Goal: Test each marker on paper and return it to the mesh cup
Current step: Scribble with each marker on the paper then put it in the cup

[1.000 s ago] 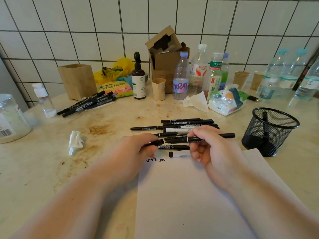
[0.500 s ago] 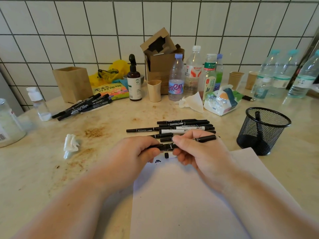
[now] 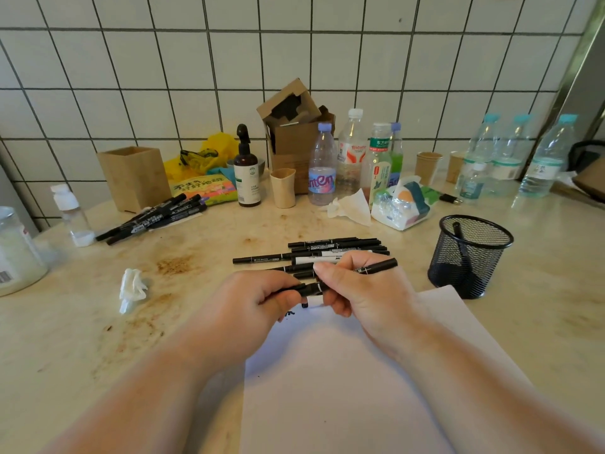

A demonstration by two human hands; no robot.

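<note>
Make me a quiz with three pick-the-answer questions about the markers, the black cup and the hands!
1. Where is the mesh cup?
A. right of the paper
B. on the paper
C. behind the brown bottle

2. How many markers stand in the mesh cup?
A. none
B. one
C. five

3. What are the two hands doing?
A. lying flat on the table
B. both holding one marker
C. lifting a water bottle

Answers:
1. A, the cup stands on the table past the right edge of the paper.
2. B, a single dark marker leans inside it.
3. B, the left hand and right hand grip the same held marker above the paper.
</note>
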